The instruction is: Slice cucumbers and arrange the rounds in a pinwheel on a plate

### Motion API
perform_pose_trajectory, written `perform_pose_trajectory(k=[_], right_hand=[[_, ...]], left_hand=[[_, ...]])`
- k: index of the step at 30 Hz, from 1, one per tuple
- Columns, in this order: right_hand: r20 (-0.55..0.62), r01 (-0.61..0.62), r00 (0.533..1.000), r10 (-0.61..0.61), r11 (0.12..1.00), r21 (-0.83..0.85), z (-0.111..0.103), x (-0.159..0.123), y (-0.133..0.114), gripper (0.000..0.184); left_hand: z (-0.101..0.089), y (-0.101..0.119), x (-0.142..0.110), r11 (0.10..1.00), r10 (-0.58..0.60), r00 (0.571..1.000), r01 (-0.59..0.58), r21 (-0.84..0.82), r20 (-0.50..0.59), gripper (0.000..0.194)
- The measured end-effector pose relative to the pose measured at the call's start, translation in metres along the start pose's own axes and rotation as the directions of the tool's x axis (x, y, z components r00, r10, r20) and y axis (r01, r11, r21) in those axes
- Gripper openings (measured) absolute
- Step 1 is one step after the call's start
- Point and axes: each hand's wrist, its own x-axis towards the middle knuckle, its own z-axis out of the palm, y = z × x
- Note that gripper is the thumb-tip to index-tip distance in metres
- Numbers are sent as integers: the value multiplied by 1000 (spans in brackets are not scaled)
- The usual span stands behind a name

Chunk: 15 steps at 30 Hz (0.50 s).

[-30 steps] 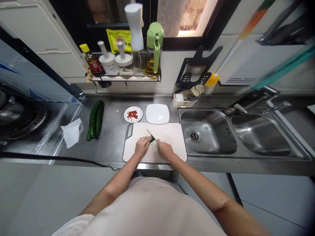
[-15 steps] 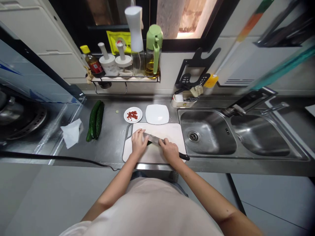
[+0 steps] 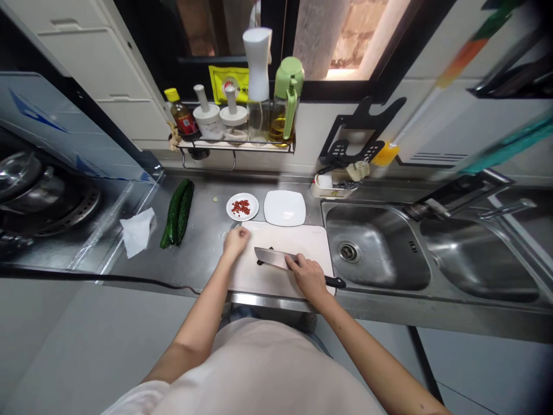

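My right hand [image 3: 310,278] is closed round a knife [image 3: 272,257], its black handle sticking out to the right. The blade lies over the white cutting board [image 3: 244,278], pointing left. Small dark pieces [image 3: 260,262] show at the blade's edges; the blade hides the rest of them. At the board's upper left corner, beside its grey handle, is my left hand [image 3: 235,242], fingers curled together; what they hold, if anything, is too small to make out. Just behind the board stand a white plate of chopped red pieces [image 3: 241,207] and a bare white square plate [image 3: 284,208].
Two cucumbers [image 3: 177,213] and a white tissue [image 3: 137,231] lie on the steel counter to the left. A double sink [image 3: 375,248] is at the right. Above the counter, a rack [image 3: 242,147] carries bottles and jars. A stove with a pot [image 3: 26,181] stands far left.
My left hand has come off the blade and moved left to the board's corner, its fingers curling. My right hand keeps the knife. The camera view has shifted a little.
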Motion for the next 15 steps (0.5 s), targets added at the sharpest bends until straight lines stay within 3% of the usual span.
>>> perform_pose_trajectory(k=[3, 6, 10, 15], right_hand=[[-17, -15, 1000, 14, 1000, -14, 4, -4, 4, 43], [-55, -21, 998, 21, 1000, -15, 9, -8, 6, 42], [-94, -41, 995, 40, 999, -3, 12, -10, 7, 39], [-85, -71, 994, 72, 997, 15, 9, -7, 8, 37]], left_hand=[[-28, -20, 32, 977, -201, 948, 213, 19, -245, 18], [-52, -35, 72, 957, -277, 893, 290, -15, -356, 19], [-67, -47, 120, 954, -288, 870, 296, -44, -400, 21], [-67, -61, 158, 953, -292, 874, 299, -42, -388, 21]])
